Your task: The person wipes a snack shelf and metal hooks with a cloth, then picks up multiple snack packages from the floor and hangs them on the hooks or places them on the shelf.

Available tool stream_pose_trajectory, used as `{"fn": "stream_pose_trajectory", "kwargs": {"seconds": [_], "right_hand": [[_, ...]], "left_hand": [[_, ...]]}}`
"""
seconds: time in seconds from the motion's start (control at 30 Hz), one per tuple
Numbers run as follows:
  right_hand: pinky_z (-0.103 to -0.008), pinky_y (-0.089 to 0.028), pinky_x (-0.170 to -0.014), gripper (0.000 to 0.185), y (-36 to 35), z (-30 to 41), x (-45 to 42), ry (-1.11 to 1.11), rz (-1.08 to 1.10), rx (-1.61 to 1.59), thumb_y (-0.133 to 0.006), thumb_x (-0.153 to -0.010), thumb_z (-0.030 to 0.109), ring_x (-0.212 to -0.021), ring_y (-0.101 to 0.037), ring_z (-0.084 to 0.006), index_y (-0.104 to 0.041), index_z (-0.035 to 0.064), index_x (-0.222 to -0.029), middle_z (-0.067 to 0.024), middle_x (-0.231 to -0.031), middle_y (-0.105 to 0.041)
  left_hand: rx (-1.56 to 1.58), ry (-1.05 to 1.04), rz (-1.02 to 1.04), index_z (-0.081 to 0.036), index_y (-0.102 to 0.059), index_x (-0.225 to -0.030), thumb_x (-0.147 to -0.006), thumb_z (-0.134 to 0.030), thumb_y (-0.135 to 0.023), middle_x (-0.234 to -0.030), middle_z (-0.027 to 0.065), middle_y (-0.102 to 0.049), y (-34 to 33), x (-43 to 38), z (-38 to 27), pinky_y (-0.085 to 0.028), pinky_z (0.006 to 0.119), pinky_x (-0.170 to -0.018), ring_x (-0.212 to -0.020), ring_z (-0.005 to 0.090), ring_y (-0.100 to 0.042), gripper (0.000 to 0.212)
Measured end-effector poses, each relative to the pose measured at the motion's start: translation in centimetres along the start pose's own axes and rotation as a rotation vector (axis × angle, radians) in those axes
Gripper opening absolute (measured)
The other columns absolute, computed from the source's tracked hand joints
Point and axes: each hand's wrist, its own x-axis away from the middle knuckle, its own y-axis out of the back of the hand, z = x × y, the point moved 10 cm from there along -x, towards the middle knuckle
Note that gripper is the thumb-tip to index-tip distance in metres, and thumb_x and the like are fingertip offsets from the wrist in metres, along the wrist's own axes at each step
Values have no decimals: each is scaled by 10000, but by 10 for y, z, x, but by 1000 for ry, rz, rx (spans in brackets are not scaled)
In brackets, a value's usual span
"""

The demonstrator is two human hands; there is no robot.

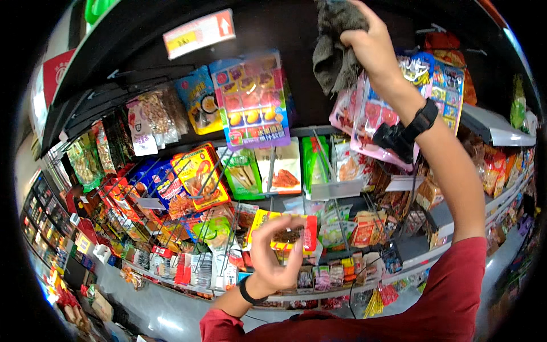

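My right hand [372, 47] is raised at the top right, its fingers closed on a dark grey cloth [337, 47] against the black back panel [299, 55] of a shop display rack. A wrist strap with a black device is on that arm, in front of a pink candy pack [372, 115]. Lower down, my left hand [275, 252] is held with thumb and fingers curved and apart, nothing visible between them. Behind it is a yellow and red snack packet [310, 231]. A large fruit candy pack [252, 102] hangs between the two hands.
Metal display hooks [213, 171] stick out towards me on the left and in the middle. More hanging packets [201, 177] crowd the rack. A price sign [198, 34] juts out at the upper left. A grey shelf [491, 124] stands at the right, and a thin black cable [351, 295] hangs low.
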Motion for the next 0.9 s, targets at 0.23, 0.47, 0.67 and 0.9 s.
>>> {"fn": "stream_pose_trajectory", "kwargs": {"seconds": [0.23,0.47,0.67,0.9], "right_hand": [[-281,-476,-870,509,23,9,12,38,-323,-55,-518,-730,-76,-965,-606,-159,-552,7,-1231,-71,-1054,-628],[-285,-478,-878,516,37,15,33,-73,-326,-108,-516,-714,-88,-973,-607,-165,-537,10,-1220,-77,-1065,-624],[-286,-485,-877,478,35,17,27,16,-166,13,-498,-684,-84,-970,-640,-180,-596,-20,-1148,-99,-1037,-673],[-303,-498,-868,497,-7,3,26,36,-15,-61,-495,-664,-55,-962,-687,-207,-660,-1,-1130,-130,-994,-720]], "left_hand": [[276,250,-57,18,-485,-1255,-932,-156,-655,-1226,145,-575,-18,-170,29,-433,332,-1016,-1168,208,-548,404],[126,58,-307,8,-502,-1207,-870,-79,-698,-1068,110,-618,-32,-243,46,-488,247,-809,-939,118,-587,399],[218,-121,-505,-30,-453,-1237,-894,-79,-573,-1105,85,-583,-26,-247,44,-455,256,-800,-953,139,-558,366],[130,-198,-395,-53,-594,-1180,-978,-293,-536,-1155,63,-603,-18,-260,8,-427,302,-871,-1067,153,-544,319]]}}
